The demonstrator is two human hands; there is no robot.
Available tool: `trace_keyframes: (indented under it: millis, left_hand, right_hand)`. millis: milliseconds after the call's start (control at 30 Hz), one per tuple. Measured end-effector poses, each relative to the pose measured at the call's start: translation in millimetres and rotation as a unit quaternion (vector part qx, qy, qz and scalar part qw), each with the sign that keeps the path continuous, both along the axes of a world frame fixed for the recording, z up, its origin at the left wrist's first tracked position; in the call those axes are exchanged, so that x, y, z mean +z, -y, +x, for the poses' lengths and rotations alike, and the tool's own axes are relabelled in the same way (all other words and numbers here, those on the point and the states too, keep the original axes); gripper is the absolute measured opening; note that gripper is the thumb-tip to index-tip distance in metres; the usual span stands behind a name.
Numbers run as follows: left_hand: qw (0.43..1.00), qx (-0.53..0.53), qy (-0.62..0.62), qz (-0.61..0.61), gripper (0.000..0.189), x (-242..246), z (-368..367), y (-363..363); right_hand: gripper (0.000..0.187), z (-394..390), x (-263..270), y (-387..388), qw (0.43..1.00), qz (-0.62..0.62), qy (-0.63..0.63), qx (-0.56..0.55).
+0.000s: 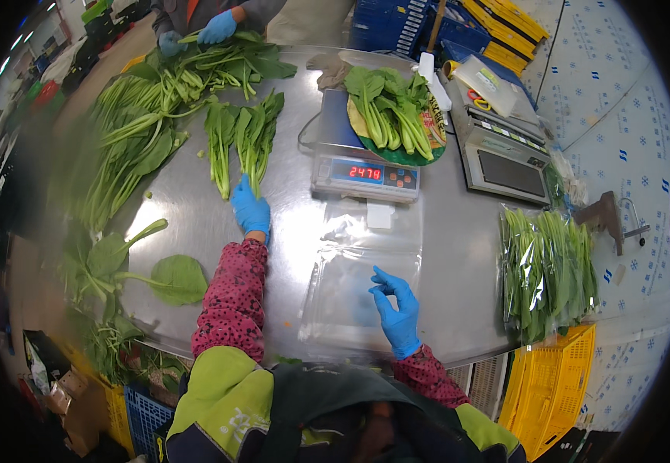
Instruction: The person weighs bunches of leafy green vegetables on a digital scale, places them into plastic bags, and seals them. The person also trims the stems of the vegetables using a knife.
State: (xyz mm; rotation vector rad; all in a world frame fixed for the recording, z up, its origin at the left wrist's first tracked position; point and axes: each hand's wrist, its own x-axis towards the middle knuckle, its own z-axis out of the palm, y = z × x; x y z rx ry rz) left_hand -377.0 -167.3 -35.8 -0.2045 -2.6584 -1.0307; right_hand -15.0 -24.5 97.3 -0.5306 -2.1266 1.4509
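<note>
My left hand (251, 211), in a blue glove, reaches over the steel table to the stem ends of a leafy green bunch (255, 136). It touches the stems, but its grip is partly hidden. A second small bunch (220, 144) lies just left of that one. My right hand (397, 312), also gloved, hovers over clear plastic bags (341, 301) with fingers curved, thumb apart and nothing held. Beyond the bags stands a digital scale (364, 176) with a lit red display. More greens (390, 110) rest on a printed sheet (401, 156) on its platform.
Loose greens (132, 139) are heaped along the table's left side. Across the table, a person's gloved hands (217, 27) handle more greens. A bagged bundle of greens (549, 272) lies at the right edge, below a second scale (508, 162). Yellow crates (549, 393) stand beneath.
</note>
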Motion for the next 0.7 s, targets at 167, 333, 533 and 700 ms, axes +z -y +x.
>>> trace_keyframes:
  millis: [167, 333, 533, 700]
  left_hand:
    - [0.809, -0.091, 0.154, 0.56, 0.06, 6.9, -19.2, -10.3]
    - [0.756, -0.189, 0.153, 0.607, 0.052, 131.9, 30.4, -108.6]
    - [0.819, -0.274, 0.167, 0.476, 0.053, 147.4, 29.0, -236.3]
    - [0.813, -0.207, 0.166, 0.518, 0.051, 105.4, 43.8, -223.5]
  right_hand:
    - [0.037, 15.1, -10.8, -10.6, 0.999, -0.019, 0.022, -0.039]
    - [0.035, 22.3, -16.4, -30.7, 0.995, -0.062, 0.037, -0.069]
    - [0.034, 8.3, -23.5, -57.7, 0.997, -0.063, 0.015, -0.045]
    - [0.033, 19.9, -41.3, -97.0, 0.994, -0.056, 0.023, -0.096]
